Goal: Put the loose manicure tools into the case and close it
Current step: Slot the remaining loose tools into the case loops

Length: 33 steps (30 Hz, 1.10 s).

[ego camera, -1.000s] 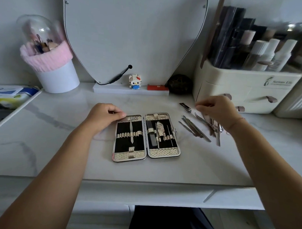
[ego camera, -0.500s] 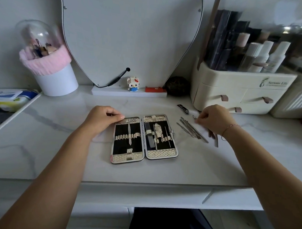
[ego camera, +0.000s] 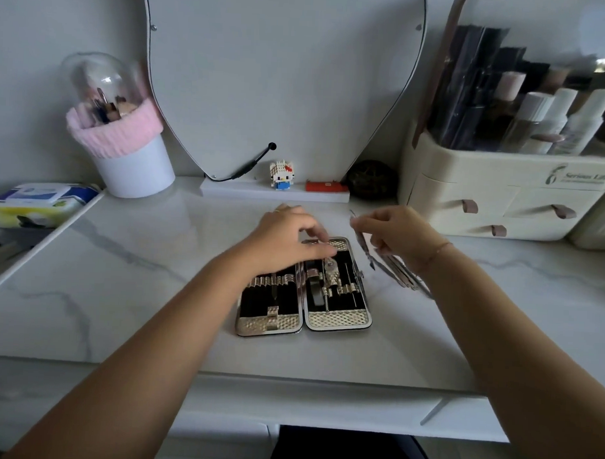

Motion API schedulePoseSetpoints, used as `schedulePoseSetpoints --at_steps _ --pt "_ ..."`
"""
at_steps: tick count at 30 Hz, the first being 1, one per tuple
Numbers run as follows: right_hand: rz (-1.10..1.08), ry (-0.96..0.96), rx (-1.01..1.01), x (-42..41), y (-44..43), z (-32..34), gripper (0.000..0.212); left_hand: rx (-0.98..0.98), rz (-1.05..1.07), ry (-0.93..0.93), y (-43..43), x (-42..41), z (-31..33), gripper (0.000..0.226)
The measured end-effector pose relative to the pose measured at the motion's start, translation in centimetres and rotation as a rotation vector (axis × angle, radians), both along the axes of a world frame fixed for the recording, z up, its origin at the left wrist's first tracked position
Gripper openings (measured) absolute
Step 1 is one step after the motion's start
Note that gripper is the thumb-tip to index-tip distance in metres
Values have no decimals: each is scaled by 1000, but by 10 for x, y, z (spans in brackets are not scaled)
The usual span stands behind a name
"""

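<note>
while the case lies open: the step in hand looks like seating one loose tool under a free loop.
case (ego camera: pixel 339 320): flat on the table (ego camera: pixel 120 291), both halves facing up. its right half carries several tools under the loops. its left half shows one thin tool and mostly free loops.
left hand (ego camera: pixel 283 242): over the far end of the case, fingers loose and spread, holding nothing. blur hides whether they press on the case.
right hand (ego camera: pixel 400 232): just right of the case's far corner, lifted, thumb and fingers pinching a slim tool.
slim tool (ego camera: pixel 364 247): hangs steeply from the pinch, tip down, near the case's right edge but apart from it.
loose tools (ego camera: pixel 404 279): a bunch on the table just right of the case, partly under the right wrist.
how to do it well: steady the case with the left hand, choose a loop that suits the tool's width, lower the tool nearly flat, then slide it lengthwise under the band.
watch for: the left hand covers the case's far loops, so move it toward the case's left edge first. a tool sitting proud would likely stop the halves from closing.
</note>
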State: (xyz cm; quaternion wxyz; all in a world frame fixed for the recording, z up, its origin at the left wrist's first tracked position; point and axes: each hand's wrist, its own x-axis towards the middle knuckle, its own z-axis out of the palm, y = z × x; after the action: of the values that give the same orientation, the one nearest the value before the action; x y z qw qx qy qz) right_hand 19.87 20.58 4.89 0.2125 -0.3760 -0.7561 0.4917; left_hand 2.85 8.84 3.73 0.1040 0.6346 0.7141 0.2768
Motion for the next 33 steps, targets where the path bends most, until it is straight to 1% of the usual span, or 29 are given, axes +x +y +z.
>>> schedulePoseSetpoints --at_steps 2,4,6,9,13,16,18,20,22,25,27,29,31,33 --pt "-9 21 -13 -6 -3 0 19 -70 15 93 9 10 0 39" --pt "-14 42 -13 -9 -4 -5 22 -127 40 146 14 16 -6 48" --pt "-14 26 15 -11 -5 -12 26 -140 64 138 15 17 -13 56" --pt "-14 -11 55 -14 -4 -19 28 -102 81 109 13 18 -20 58" --pt "-13 -7 106 -17 -4 -20 22 -77 70 33 10 16 -23 53" --pt "-26 -8 135 -19 -2 -24 23 -60 55 1 9 16 -24 43" --pt "-43 -38 170 -18 0 -25 22 -39 39 -21 9 15 -26 32" --pt "-67 -82 240 -18 2 -26 20 -28 12 -93 9 13 -26 19" --pt "-76 -91 291 -19 4 -26 19 -33 -8 -185 8 11 -24 13" --pt "-59 -55 306 -21 3 -27 16 -31 -1 -324 6 10 -20 18" --pt "-41 -31 281 -23 0 -26 16 -15 10 -410 6 9 -19 21" --pt "-26 18 185 -25 -3 -23 16 1 19 -472 6 10 -19 19" --pt "-18 62 78 -26 -6 -18 16 8 34 -501 6 11 -19 17" --pt "9 37 56 -28 -9 -12 16 14 44 -517 6 11 -19 15"
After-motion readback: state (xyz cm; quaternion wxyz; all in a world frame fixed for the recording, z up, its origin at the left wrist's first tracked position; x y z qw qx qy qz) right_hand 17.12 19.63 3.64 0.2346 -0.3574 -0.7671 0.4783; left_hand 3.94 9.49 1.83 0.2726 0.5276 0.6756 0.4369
